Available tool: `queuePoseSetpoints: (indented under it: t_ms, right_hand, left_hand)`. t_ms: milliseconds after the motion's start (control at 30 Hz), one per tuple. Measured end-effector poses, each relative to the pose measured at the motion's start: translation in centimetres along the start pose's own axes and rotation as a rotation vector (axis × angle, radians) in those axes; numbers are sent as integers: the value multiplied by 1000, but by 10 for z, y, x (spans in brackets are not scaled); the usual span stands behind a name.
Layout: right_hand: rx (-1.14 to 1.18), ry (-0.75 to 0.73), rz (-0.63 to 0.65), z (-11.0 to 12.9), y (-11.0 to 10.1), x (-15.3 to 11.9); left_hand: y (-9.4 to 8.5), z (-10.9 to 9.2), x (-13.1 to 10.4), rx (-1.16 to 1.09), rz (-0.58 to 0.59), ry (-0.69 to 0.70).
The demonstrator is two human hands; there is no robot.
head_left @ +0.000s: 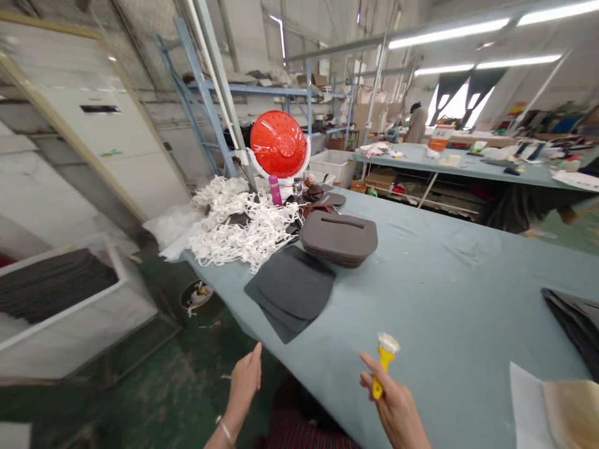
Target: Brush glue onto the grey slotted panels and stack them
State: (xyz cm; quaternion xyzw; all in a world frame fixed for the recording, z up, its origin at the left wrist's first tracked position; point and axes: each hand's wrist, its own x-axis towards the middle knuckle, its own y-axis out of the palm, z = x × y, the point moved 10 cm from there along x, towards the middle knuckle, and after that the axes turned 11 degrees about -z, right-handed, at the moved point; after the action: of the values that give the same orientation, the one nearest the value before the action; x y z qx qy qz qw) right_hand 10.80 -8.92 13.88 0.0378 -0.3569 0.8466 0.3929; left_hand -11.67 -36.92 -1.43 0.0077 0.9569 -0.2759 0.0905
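My right hand (392, 399) is closed around the yellow handle of a brush (386, 362), its pale bristles pointing up and away; the index finger stretches out beside it. Just off the near table edge is my left hand (246, 377), with a bracelet at the wrist, index finger extended and nothing visible in its grasp. Ahead of both hands, dark grey flat panels (297, 290) lie overlapping on the table. Behind them sits a stack of brownish-grey rounded pieces (339, 237), the top one with a slot.
A blue-green table (421, 280) spreads ahead. White tangled straps (248, 224) pile at its left corner, near a red round-faced appliance (279, 143) and a pink bottle (275, 190). Folded dark material (573, 318) lies right. A white bin (135, 293) stands left; a person (415, 125) is far back.
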Motion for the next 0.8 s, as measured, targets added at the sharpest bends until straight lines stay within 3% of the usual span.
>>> queuePoseSetpoints:
  t_ms: [67, 133, 200, 267, 367, 467, 533, 633, 800]
  right_hand:
    - [-129, -38, -17, -22, -22, 2]
    - [-227, -59, -58, -40, -46, 3]
    - [-302, -55, -115, -54, -70, 5]
    - [-324, -35, -162, -64, -88, 7]
    - [-250, -19, -254, -69, -103, 11]
    - [-191, 19, -317, -71, -109, 14]
    - [-161, 92, -338, -76, -113, 14]
    - [-114, 224, -412, -88, -131, 6]
    - [-65, 566, -553, -132, -178, -29]
  left_hand:
    - [-13, 35, 6, 241, 83, 13]
    - [-23, 50, 12, 514, 79, 114]
    - [-29, 38, 18, 762, -53, 258]
    - [-23, 0, 23, 878, -226, 394]
    - [18, -81, 30, 780, -343, 588]
    - [85, -160, 32, 574, -239, 816]
    - [125, -191, 36, 448, -121, 859]
    - [166, -206, 51, 348, 30, 793]
    - [199, -206, 64, 306, 189, 753]
